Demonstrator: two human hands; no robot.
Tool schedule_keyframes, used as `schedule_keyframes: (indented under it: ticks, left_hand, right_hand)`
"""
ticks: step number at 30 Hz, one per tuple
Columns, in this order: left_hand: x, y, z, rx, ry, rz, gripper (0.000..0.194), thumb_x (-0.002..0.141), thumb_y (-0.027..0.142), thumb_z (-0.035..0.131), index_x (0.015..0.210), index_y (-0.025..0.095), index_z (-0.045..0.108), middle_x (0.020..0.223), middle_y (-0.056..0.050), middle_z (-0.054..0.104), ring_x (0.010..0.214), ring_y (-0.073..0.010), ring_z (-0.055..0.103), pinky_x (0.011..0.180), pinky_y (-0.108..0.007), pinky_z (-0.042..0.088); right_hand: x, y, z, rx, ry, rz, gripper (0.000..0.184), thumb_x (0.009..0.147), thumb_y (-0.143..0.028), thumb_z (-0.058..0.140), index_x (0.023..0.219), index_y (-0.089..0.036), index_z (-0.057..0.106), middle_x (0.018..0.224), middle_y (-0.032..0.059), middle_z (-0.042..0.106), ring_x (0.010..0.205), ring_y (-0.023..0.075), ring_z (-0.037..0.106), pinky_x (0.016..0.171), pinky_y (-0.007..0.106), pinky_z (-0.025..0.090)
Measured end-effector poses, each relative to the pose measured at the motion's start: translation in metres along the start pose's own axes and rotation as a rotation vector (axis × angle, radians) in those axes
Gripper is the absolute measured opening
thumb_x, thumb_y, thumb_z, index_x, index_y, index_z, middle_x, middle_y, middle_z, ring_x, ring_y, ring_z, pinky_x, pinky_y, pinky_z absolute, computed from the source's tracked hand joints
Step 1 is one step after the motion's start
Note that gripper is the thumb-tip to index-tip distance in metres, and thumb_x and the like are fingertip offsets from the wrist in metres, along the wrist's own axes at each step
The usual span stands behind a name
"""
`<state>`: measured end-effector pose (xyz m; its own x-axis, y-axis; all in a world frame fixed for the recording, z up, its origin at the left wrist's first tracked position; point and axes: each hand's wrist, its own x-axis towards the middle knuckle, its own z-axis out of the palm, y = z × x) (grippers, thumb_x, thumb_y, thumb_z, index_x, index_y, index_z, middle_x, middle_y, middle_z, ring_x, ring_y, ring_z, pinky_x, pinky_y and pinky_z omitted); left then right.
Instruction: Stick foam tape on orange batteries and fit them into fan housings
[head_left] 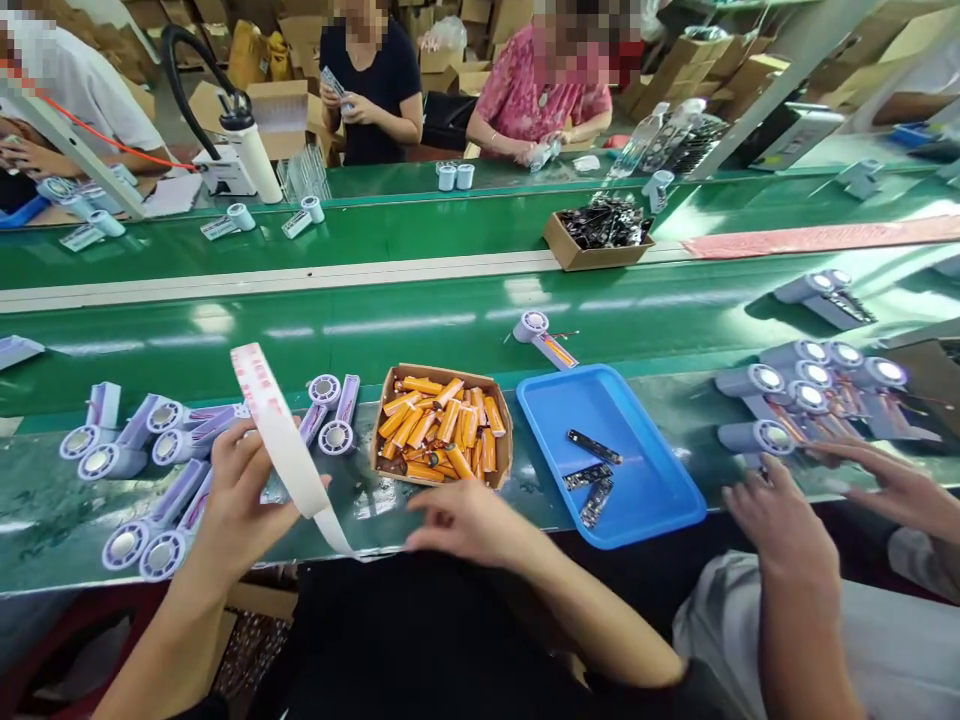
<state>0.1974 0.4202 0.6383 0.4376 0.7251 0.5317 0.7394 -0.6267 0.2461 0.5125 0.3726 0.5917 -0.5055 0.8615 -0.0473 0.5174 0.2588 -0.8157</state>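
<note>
My left hand (pixel 244 500) grips a roll of white tape (pixel 274 425) with red print on its inner side, held up on edge. From the roll a loose strip runs down to the right, toward my right hand (pixel 469 525). The thumb and fingers of that hand are bent together at the strip's end, which is seen nearly edge-on. Just beyond the right hand stands a cardboard box (pixel 381 447) of orange-wrapped battery cells (pixel 442 425). Around the left hand lie several lilac handheld fan housings (pixel 112 455) with round grilled heads.
A blue tray (pixel 637 500) right of the box holds several black circuit boards (pixel 590 475). One fan with wires (pixel 534 325) lies on the green belt (pixel 420 325). At right, a co-worker's hands (pixel 787 520) are by grouped fans (pixel 810 375). People work across the line.
</note>
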Motion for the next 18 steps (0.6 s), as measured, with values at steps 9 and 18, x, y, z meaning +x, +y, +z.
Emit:
schedule_keyframes:
  ticks: [9,18]
  left_hand:
    - [0.001,0.022,0.039,0.014,-0.122,0.071,0.057,0.08,0.014,0.073,0.133,0.023,0.056,0.121,-0.013,0.069,0.131,-0.0401,0.05,0.11,-0.058,0.047]
    - [0.021,0.031,0.058,0.082,-0.221,0.217,0.053,0.084,0.011,0.072,0.135,0.018,0.064,0.126,-0.013,0.073,0.131,-0.0386,0.049,0.114,-0.054,0.045]
  right_hand:
    - [-0.011,0.051,-0.039,0.074,0.274,0.487,0.046,0.092,-0.041,0.075,0.132,-0.019,0.065,0.097,0.0078,0.082,0.089,0.0246,0.078,0.084,0.036,0.061]
    - [-0.028,0.007,-0.055,0.437,0.387,0.195,0.044,0.106,-0.047,0.057,0.142,-0.022,0.061,0.11,0.0083,0.078,0.093,0.0208,0.076,0.09,0.035,0.062]
